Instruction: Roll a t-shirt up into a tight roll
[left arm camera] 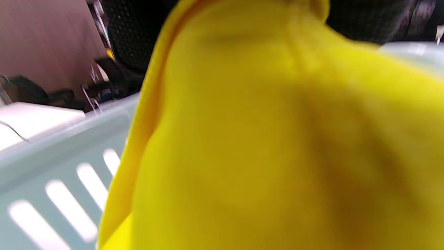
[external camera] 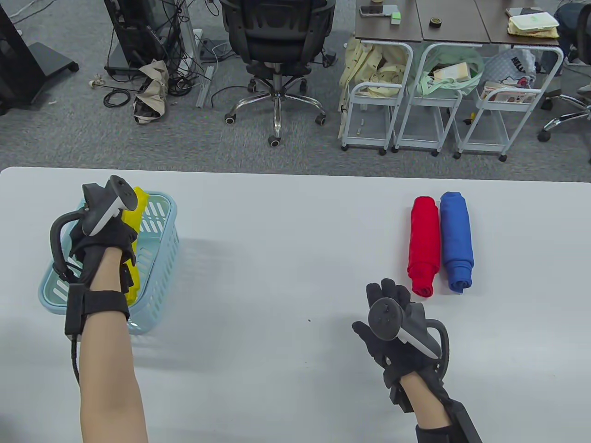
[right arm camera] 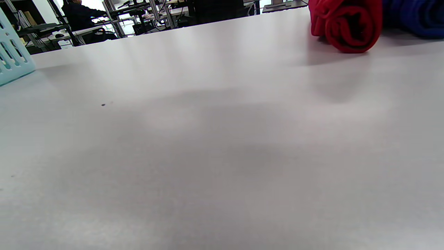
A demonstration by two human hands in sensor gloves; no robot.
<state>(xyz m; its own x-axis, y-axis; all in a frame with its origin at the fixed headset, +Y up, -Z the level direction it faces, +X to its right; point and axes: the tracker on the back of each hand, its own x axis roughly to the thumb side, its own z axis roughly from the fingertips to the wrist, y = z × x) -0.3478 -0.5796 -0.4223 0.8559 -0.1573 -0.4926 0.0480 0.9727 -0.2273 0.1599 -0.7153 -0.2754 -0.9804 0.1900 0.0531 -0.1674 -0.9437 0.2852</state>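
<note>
A yellow t-shirt [external camera: 137, 208] stands partly out of a light-blue slatted basket [external camera: 162, 240] at the table's left. My left hand [external camera: 99, 237] is in the basket with its fingers curled round the yellow cloth. The yellow t-shirt [left arm camera: 270, 139] fills the left wrist view, with the basket [left arm camera: 52, 163] wall beside it. My right hand [external camera: 385, 295] hovers palm down over the bare table at the front right, fingers relaxed and holding nothing. Its fingertips are just short of the red roll's near end.
A red rolled shirt [external camera: 424, 244] and a blue rolled shirt [external camera: 456, 240] lie side by side at the right. In the right wrist view the red roll [right arm camera: 347, 24] shows its spiral end next to the blue roll [right arm camera: 412, 17]. Beyond the white table [external camera: 286, 240] stand an office chair and carts.
</note>
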